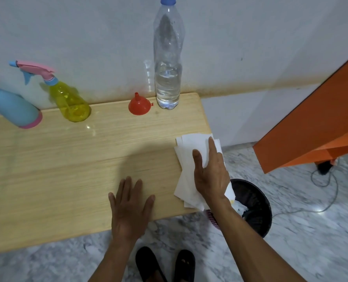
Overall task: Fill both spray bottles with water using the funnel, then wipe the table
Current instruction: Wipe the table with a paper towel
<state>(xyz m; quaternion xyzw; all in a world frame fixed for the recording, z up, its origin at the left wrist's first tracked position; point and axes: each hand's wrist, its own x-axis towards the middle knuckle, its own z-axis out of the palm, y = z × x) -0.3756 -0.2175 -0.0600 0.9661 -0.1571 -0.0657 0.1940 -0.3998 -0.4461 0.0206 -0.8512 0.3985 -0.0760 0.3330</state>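
Note:
A blue spray bottle [14,108] and a yellow spray bottle [69,100], both with pink-and-blue trigger heads, stand at the back left of the wooden table [67,159]. A red funnel [139,105] lies mouth-down at the back, beside a tall clear water bottle [167,78] about a third full. My right hand [209,176] presses flat on a stack of white paper tissues [189,159] at the table's right edge. My left hand [131,206] rests flat on the table near the front edge, fingers spread, holding nothing.
A black waste bin [256,204] with crumpled paper inside stands on the marble floor just right of the table. An orange panel [315,123] leans at the right, with a cable on the floor below it. A white wall backs the table. My feet show below.

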